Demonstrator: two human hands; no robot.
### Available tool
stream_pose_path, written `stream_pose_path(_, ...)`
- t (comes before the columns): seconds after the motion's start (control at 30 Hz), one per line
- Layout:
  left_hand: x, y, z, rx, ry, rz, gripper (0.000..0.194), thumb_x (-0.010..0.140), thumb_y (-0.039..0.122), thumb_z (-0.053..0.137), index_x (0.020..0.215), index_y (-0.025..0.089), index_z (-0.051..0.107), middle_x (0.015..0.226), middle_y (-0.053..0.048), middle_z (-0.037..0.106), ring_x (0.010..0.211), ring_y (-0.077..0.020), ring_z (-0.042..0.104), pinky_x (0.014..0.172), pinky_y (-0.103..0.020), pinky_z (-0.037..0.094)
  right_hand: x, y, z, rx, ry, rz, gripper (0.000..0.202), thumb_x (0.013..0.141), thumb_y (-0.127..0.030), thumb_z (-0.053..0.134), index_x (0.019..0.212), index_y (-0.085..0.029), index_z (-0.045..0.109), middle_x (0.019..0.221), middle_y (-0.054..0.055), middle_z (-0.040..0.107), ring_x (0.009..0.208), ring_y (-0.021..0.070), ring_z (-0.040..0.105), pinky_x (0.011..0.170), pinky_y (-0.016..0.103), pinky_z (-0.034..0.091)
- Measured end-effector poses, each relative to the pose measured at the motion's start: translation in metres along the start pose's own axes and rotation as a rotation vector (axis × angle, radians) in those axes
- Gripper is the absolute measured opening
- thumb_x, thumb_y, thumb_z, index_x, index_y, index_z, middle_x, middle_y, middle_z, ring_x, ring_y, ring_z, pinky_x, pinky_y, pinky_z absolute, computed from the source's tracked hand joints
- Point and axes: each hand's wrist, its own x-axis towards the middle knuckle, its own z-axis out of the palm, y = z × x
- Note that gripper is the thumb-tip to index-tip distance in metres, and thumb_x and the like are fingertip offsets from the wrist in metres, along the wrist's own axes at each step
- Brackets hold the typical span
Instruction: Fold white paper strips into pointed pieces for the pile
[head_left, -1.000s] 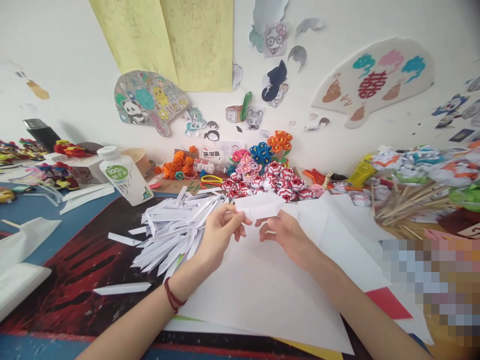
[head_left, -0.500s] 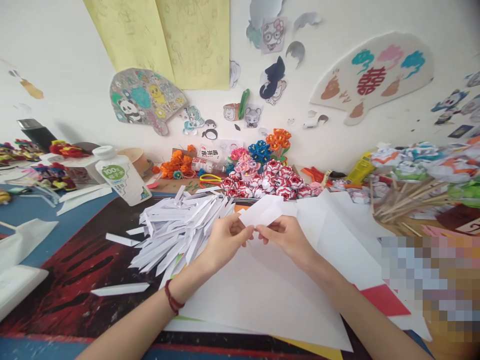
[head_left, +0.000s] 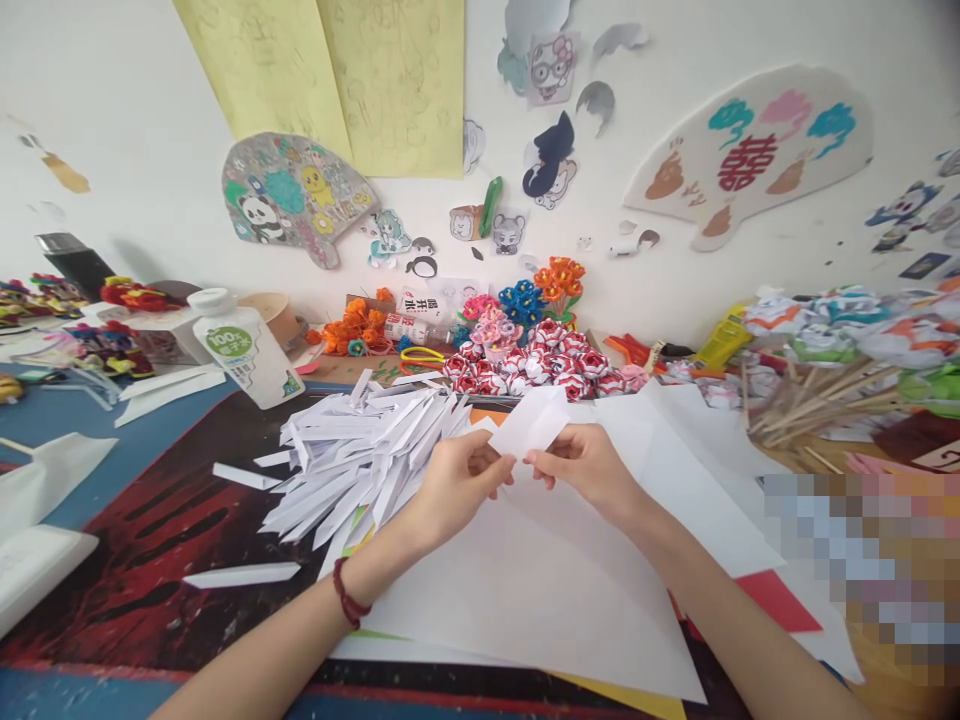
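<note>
A small piece of white paper (head_left: 531,422) is pinched between both hands, lifted above the large white sheets (head_left: 555,570). My left hand (head_left: 466,472) holds its left lower edge between thumb and fingers. On the other side, my right hand (head_left: 581,465) grips the right lower edge the same way. The paper's upper part stands up between the hands, and the thumbs are slightly apart. Close to my left hand lies a heap of folded white paper strips (head_left: 360,450).
A white bottle (head_left: 244,345) stands at the left. Red-and-white paper flowers (head_left: 536,362) line the back, below the wall. Wooden sticks (head_left: 814,405) with paper flower heads lie at the right. A single folded strip (head_left: 241,575) rests on the dark red-and-black mat (head_left: 142,540).
Both hands have shifted slightly right with the paper, and the thumbs are a little farther apart. The paper now tilts more upright.
</note>
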Motion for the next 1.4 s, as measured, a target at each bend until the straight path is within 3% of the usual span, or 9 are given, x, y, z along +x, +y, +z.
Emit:
stream_pose_path(0.17,0.0,-0.001,0.0,-0.011,-0.001,0.003,0.025,0.082,0.031,0.058,0.067,0.015,0.046,0.068,-0.004,0.066,0.05,-0.0076,0.052,0.049,-0.02,0.043,0.001,0.002,-0.004,0.011,-0.008,-0.006,0.014,0.073,-0.026,0.071,0.075,-0.012,0.071,0.061,0.003,0.064,0.051,0.0115,0.054,0.048,0.024,0.045)
stream_pose_path(0.43,0.0,0.001,0.001,-0.086,-0.004,-0.02,0.017,0.083,0.028,0.058,0.076,0.013,0.057,0.064,-0.002,0.063,0.05,-0.0074,0.052,0.047,-0.018,0.041,0.002,-0.003,0.006,0.121,0.046,-0.016,0.023,0.076,-0.033,0.07,0.064,-0.014,0.064,0.061,0.001,0.061,0.053,0.0105,0.054,0.055,0.025,0.044)
stream_pose_path(0.63,-0.002,0.001,0.003,0.07,-0.016,-0.017,0.028,0.084,0.031,0.056,0.062,0.015,0.048,0.063,-0.003,0.065,0.05,-0.0096,0.055,0.048,-0.02,0.042,0.002,-0.001,0.009,0.09,0.046,0.008,0.034,0.075,-0.044,0.07,0.063,-0.013,0.062,0.061,0.002,0.062,0.052,0.0112,0.054,0.058,0.027,0.043)
stream_pose_path(0.7,-0.002,-0.002,0.002,0.18,0.003,0.034,0.023,0.085,0.028,0.053,0.066,0.016,0.051,0.064,-0.002,0.065,0.053,-0.0101,0.056,0.051,-0.021,0.043,0.003,-0.001,0.004,0.066,0.076,0.002,0.035,0.073,-0.045,0.071,0.062,-0.013,0.062,0.06,0.002,0.061,0.051,0.011,0.053,0.056,0.026,0.043)
stream_pose_path(0.8,-0.002,-0.007,-0.001,0.426,0.131,0.196,0.009,0.086,0.02,0.05,0.091,0.018,0.057,0.076,0.001,0.066,0.059,-0.0102,0.057,0.059,-0.023,0.044,0.005,-0.001,-0.003,0.041,0.134,-0.006,0.035,0.071,-0.045,0.073,0.061,-0.014,0.061,0.059,0.001,0.061,0.05,0.0103,0.051,0.055,0.026,0.041)
stream_pose_path(0.93,-0.004,-0.013,-0.004,0.767,0.183,0.435,0.033,0.088,0.018,0.048,0.121,0.021,0.043,0.095,-0.002,0.066,0.069,-0.0133,0.061,0.062,-0.025,0.043,0.005,-0.002,-0.006,0.033,0.113,0.023,0.036,0.069,-0.046,0.074,0.059,-0.015,0.06,0.056,0.001,0.059,0.049,0.0106,0.051,0.054,0.026,0.041)
stream_pose_path(1.13,-0.006,-0.012,-0.014,1.076,0.058,0.785,0.023,0.096,0.014,0.034,0.105,0.017,0.055,0.09,-0.007,0.066,0.077,-0.0163,0.061,0.067,-0.028,0.04,0.004,-0.002,-0.004,0.004,0.04,0.028,0.036,0.067,-0.049,0.075,0.062,-0.015,0.062,0.059,0.002,0.061,0.052,0.0126,0.053,0.056,0.027,0.044)
stream_pose_path(1.27,-0.007,-0.009,-0.018,1.092,0.021,0.859,0.027,0.096,0.012,0.032,0.104,0.015,0.057,0.088,-0.007,0.066,0.075,-0.016,0.06,0.064,-0.028,0.037,0.004,-0.003,-0.003,-0.003,0.011,-0.007,0.035,0.07,-0.048,0.073,0.065,-0.015,0.063,0.063,0.002,0.062,0.056,0.0135,0.055,0.059,0.027,0.046)
stream_pose_path(1.4,-0.006,-0.011,-0.017,1.049,0.042,0.81,0.025,0.096,0.013,0.033,0.102,0.016,0.058,0.084,-0.006,0.066,0.073,-0.0161,0.056,0.064,-0.028,0.035,0.003,-0.002,-0.002,-0.006,-0.009,-0.044,0.033,0.072,-0.046,0.071,0.065,-0.015,0.063,0.059,0.002,0.061,0.056,0.0136,0.056,0.06,0.027,0.046)
